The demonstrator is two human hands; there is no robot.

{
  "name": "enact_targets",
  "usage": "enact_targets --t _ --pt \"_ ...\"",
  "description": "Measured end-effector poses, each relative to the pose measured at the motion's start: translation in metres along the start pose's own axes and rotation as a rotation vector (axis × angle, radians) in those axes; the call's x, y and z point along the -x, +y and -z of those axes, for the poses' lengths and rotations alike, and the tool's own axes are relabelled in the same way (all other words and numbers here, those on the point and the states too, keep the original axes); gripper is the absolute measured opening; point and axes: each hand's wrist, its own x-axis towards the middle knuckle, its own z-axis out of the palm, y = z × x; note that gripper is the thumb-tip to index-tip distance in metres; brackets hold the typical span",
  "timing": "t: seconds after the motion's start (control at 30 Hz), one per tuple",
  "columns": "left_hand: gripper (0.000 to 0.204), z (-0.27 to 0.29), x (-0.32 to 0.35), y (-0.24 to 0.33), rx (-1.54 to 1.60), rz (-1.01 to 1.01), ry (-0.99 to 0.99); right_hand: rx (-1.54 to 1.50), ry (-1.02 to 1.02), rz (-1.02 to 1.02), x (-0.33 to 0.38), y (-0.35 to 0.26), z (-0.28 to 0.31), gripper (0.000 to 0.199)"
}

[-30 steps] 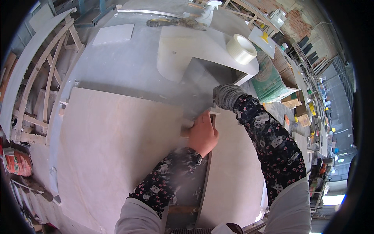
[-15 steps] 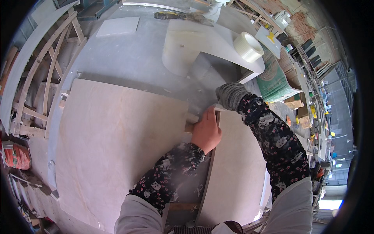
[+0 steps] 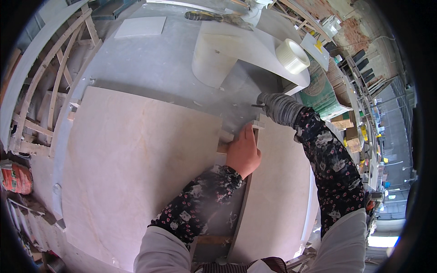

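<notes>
My bare left hand (image 3: 244, 152) is closed over the far corner of a narrow beige panel (image 3: 275, 182), its fingers along the panel's raised edge. Just past the fingertips, a small pale block (image 3: 258, 124) sits at that corner. In a grey knitted glove, my right hand (image 3: 277, 109) hovers beyond the panel's far end, apart from it. It is closed around a thin dark tool (image 3: 257, 105) of which only the tip pokes out to the left; the rest is hidden. To the left lies a large beige panel (image 3: 136, 173), with a gap between the two panels.
A roll of whitish tape (image 3: 292, 56) rests on a curved white piece (image 3: 255, 43) at the back. Near it lie a paint scraper (image 3: 205, 16) and a flat white rectangle (image 3: 140, 27). Wooden frames (image 3: 57, 86) lean at the left; a green-printed carton (image 3: 321, 91) stands right.
My right hand has drawn back to the right, off the panel's corner, baring the pale block and the dark tool tip. My left hand keeps its place on the panel.
</notes>
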Motion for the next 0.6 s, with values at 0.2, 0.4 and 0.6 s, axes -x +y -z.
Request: enact_targets --t 0.2,0.4,0.6 --pt "0.075 0.003 -0.001 0.003 -0.009 0.002 -0.021 0.220 -0.037 0.237 0.002 -0.008 -0.008 0.015" --pt "0.098 0.003 0.004 0.006 -0.102 0.007 -0.075 0.447 0.013 0.409 -0.002 -0.005 -0.019 0.015" --pt "0.103 0.003 0.004 0.004 -0.085 0.000 -0.074 0.517 0.000 0.411 -0.011 0.003 -0.022 0.014"
